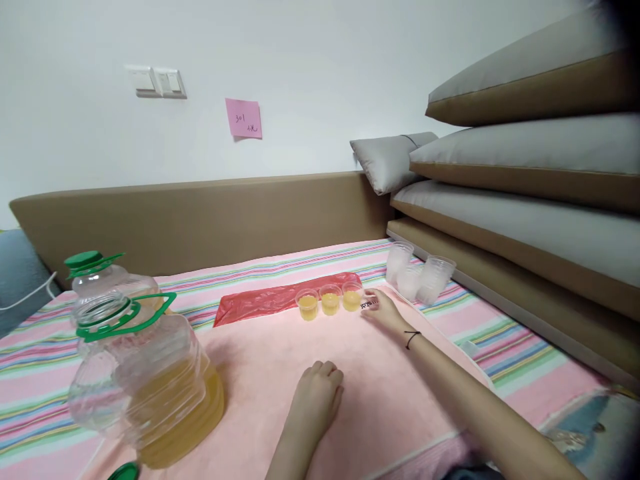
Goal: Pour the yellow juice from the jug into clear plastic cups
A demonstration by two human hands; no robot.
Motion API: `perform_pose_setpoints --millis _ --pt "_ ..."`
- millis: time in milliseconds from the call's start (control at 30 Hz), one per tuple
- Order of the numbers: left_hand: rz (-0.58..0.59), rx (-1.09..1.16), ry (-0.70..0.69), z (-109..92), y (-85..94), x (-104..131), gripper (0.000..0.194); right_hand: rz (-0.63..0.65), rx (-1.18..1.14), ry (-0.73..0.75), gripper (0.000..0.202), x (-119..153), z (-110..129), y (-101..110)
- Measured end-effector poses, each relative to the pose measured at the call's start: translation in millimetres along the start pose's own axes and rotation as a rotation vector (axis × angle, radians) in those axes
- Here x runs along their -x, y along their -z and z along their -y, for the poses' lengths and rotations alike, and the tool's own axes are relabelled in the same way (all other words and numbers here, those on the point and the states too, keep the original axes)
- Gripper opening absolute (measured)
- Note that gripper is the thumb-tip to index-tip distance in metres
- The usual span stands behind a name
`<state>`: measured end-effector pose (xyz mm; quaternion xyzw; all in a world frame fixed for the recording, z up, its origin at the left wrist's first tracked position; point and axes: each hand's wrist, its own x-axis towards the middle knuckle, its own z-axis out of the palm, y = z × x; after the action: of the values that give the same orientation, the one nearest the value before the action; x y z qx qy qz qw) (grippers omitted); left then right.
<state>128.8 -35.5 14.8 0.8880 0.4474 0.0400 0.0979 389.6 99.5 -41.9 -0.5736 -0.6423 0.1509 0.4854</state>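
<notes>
Here, right hand (381, 311), fingers half-curled, just beside rightmost filled cup (352, 300), hold unclear.

Pink towel (280, 373); striped sheet (30, 373); green bottle cap (84, 259); back cushion (225, 220) seemingly tan.

The smaller second line on the pink sticky note (243, 119) is too small to read for certain. The right hand (381, 312) covers part of the dark lettering on the pink towel (280, 373), and its fingertips are too small to tell whether they touch the nearest cup (352, 298). The open jug (173, 393) hides much of the capped jug (107, 277) behind it. The green cap (124, 472) is cut off by the bottom edge, as are both forearms. The stacked cushions (525, 150) run out at the right edge, where a dark blur covers the upper corner.
</notes>
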Motion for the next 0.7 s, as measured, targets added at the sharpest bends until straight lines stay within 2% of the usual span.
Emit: perform_pose_setpoints --millis 133,233,333,467,700 --pt "-0.006 -0.008 -0.032 -4 2.4 1 0.023 0.014 0.203 0.086 0.023 -16 10 69" --pt "-0.018 -0.006 -0.068 -8 0.9 1 0.025 -0.037 0.388 0.115 0.022 -27 16 118" --pt "-0.019 -0.005 -0.101 -10 -1.7 1 0.025 -0.076 0.562 0.100 0.024 -31 16 150" --pt "0.007 -0.025 -0.120 -11 -3.4 0 0.025 -0.044 0.743 0.074 0.016 -27 12 163" --pt "-0.010 -0.058 -0.118 -8 -3.2 2 0.024 0.048 0.963 0.161 0.020 -28 24 157"
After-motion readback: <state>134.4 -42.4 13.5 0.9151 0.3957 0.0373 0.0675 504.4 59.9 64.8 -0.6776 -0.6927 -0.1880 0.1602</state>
